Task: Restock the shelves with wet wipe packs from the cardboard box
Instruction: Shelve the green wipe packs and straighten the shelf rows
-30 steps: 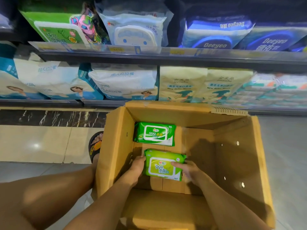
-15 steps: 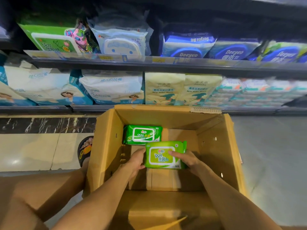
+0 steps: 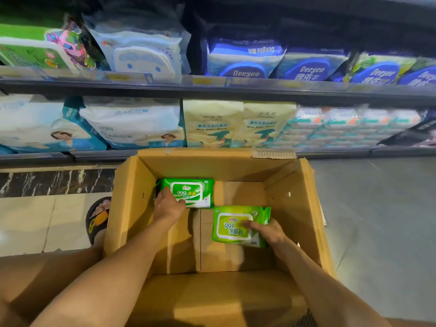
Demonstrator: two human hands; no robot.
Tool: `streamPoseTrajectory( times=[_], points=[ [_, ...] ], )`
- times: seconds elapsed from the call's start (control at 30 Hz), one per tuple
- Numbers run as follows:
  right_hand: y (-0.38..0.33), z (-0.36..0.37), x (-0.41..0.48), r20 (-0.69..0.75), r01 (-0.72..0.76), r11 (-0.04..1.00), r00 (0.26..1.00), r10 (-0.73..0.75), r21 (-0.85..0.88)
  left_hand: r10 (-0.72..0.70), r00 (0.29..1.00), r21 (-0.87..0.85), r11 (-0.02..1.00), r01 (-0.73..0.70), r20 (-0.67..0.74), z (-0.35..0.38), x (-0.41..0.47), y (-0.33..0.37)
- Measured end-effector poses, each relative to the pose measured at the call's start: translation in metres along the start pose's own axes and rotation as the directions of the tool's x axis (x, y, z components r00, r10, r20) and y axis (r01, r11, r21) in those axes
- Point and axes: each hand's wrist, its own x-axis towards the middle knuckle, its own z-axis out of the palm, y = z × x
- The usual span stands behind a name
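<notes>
Wet wipe packs point(image 3: 198, 192): glossy green, white-lidded

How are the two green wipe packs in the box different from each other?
The darker pack is deep green; the lighter pack is yellowish green. The darker pack lies flat in the far left corner of the box; the lighter pack sits nearer, to the right, slightly tilted. The left hand grips the darker pack's corner; the right hand holds the lighter pack, thumb on top. Both have a white-edged lid and read "999".

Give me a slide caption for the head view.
Inside the cardboard box, left hand grasps the far wet wipe pack while right hand holds the near pack.
</notes>
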Motion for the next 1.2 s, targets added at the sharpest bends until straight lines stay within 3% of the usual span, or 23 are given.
streamPoseTrajectory(
  times=[0.13, 0.37, 0.57, 0.9, 1.2],
  points=[
    [0.01, -0.004, 0.004, -0.05, -0.041, 0.999, 0.998, 0.042, 0.023, -0.121, 0.98, -0.138, 0.98, 0.143, 0.158, -0.01, 0.02, -0.011],
    [0.022, -0.003, 0.007, -0.092, -0.103, 0.993, 0.99, 0.109, 0.065, -0.209, 0.958, -0.193, 0.95, 0.247, 0.194, 0.0, 0.018, -0.019],
    [0.032, -0.004, 0.01, -0.11, -0.169, 0.984, 0.979, 0.174, 0.048, -0.368, 0.873, -0.34, 0.815, 0.468, 0.319, 0.025, 0.009, -0.043],
    [0.042, -0.007, 0.018, -0.085, -0.241, 0.97, 0.966, 0.242, 0.025, -0.386, 0.84, -0.55, 0.636, 0.541, 0.381, 0.035, 0.024, -0.043],
    [0.044, -0.009, 0.021, -0.077, -0.272, 0.962, 0.959, 0.272, 0.003, -0.361, 0.792, -0.451, 0.673, 0.587, 0.492, 0.029, 0.026, -0.05]
  ],
)
